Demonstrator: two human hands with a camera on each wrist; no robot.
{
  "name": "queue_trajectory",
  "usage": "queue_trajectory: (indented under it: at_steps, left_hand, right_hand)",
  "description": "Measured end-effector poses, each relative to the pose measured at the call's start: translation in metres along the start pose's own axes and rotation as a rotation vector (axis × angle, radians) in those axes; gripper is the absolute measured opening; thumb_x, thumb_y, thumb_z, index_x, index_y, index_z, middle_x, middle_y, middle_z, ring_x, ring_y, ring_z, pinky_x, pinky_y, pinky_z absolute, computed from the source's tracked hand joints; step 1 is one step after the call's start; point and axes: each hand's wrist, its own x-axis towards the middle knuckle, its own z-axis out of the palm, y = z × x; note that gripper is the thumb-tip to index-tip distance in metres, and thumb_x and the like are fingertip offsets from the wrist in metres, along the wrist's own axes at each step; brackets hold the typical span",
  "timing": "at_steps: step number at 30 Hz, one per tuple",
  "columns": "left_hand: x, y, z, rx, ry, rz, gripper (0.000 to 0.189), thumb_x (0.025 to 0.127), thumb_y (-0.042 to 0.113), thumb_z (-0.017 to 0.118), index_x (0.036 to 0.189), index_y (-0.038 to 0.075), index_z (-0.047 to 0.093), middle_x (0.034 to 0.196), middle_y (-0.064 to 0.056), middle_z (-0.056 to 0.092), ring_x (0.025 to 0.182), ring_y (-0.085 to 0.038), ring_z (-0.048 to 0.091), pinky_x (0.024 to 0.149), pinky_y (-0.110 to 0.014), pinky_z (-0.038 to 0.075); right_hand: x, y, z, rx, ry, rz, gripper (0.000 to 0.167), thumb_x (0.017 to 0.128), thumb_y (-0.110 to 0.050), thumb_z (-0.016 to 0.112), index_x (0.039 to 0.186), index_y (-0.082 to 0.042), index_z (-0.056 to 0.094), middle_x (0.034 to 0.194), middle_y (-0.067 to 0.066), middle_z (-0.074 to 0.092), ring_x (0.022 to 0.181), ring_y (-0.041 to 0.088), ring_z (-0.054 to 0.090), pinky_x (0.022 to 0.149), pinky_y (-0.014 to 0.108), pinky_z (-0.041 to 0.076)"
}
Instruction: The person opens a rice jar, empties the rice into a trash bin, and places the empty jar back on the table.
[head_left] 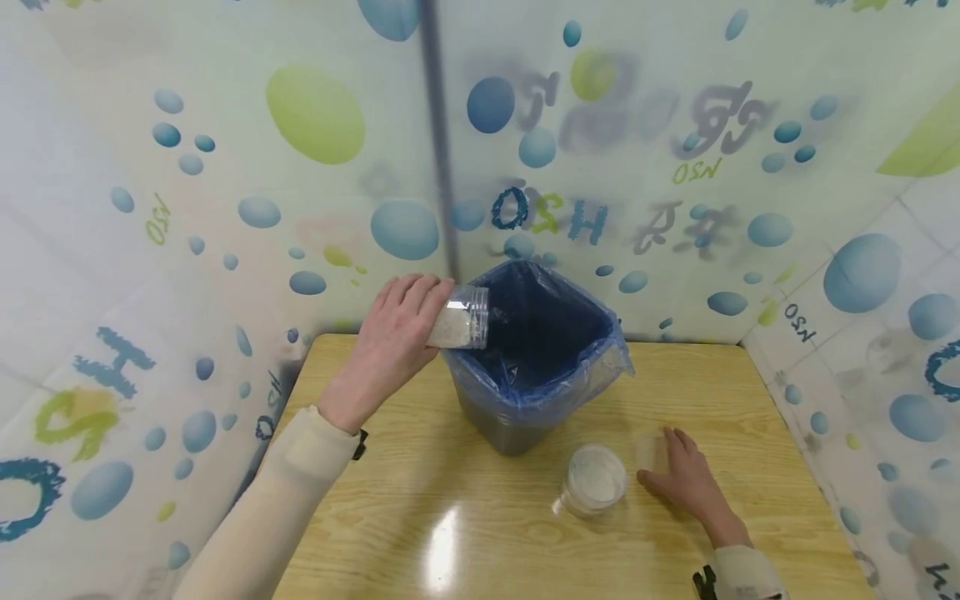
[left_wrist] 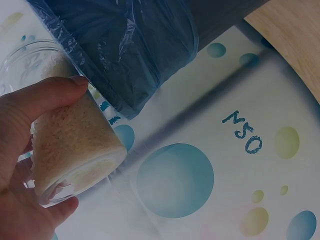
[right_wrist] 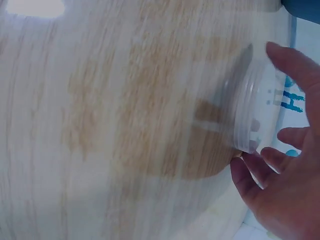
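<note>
My left hand (head_left: 401, 325) grips a clear jar (head_left: 459, 317) of pale, rice-like grains (left_wrist: 75, 135). The jar lies tilted on its side, its mouth over the left rim of a dark bin (head_left: 498, 425) lined with a blue plastic bag (head_left: 577, 383). In the left wrist view, thumb and fingers wrap the jar near its base. Low over the table, my right hand (head_left: 686, 479) has its thumb spread from its fingers around a clear, ridged lid (right_wrist: 245, 110). Some fingertips are at the lid's edge; the thumb looks apart from it.
A second clear jar (head_left: 596, 479) with white contents stands upright on the wooden table (head_left: 375, 500), between the bin and my right hand. Patterned walls (head_left: 322, 250) with blue and green spots enclose the table at the back and both sides.
</note>
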Motion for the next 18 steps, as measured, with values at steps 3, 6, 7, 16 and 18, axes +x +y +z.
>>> queue_trajectory:
  at_steps: [3,6,7,16,18]
  left_hand:
    - [0.0,0.0,0.001,0.001,0.007,-0.001,0.088,0.066,0.009,0.095,0.143,0.002,0.051,0.135,-0.019,0.058,0.124,-0.039,0.053,0.109,-0.055,0.042]
    - [0.0,0.0,0.001,-0.002,0.012,-0.003,0.089,0.066,0.009,0.095,0.143,0.002,0.052,0.134,-0.019,0.058,0.124,-0.039,0.053,0.109,-0.054,0.042]
    - [0.0,0.0,0.001,-0.004,0.013,-0.006,0.088,0.066,0.009,0.095,0.143,0.001,0.052,0.134,-0.019,0.058,0.124,-0.039,0.053,0.11,-0.054,0.042]
    - [-0.003,-0.001,0.003,-0.006,0.004,-0.015,0.088,0.067,0.012,0.095,0.142,0.001,0.052,0.135,-0.019,0.058,0.125,-0.039,0.053,0.112,-0.052,0.04]
    - [-0.004,-0.001,0.003,-0.007,0.001,-0.017,0.088,0.067,0.012,0.095,0.143,0.001,0.052,0.135,-0.019,0.058,0.125,-0.039,0.052,0.112,-0.052,0.04]
  right_hand:
    - [-0.001,-0.003,-0.005,0.025,0.052,0.003,0.088,0.096,-0.034,0.071,0.15,0.02,0.028,0.149,0.046,0.03,0.132,0.066,0.034,0.104,0.075,0.035]
    - [-0.001,-0.019,-0.019,0.076,0.192,-0.022,0.065,0.105,-0.028,0.06,0.146,0.018,0.041,0.14,0.042,0.046,0.124,0.058,0.05,0.097,0.069,0.046]
    - [0.0,-0.027,-0.025,0.091,0.255,-0.041,0.056,0.107,-0.026,0.057,0.143,0.016,0.047,0.135,0.039,0.053,0.118,0.055,0.056,0.093,0.065,0.05]
    - [0.03,-0.118,-0.088,0.199,0.52,-0.135,0.043,0.112,-0.031,0.043,0.129,-0.001,0.068,0.112,0.014,0.076,0.1,0.033,0.072,0.081,0.018,0.05]
    - [0.037,-0.136,-0.099,0.203,0.489,-0.133,0.048,0.112,-0.036,0.04,0.135,-0.003,0.065,0.116,0.016,0.075,0.103,0.035,0.07,0.085,0.033,0.055]
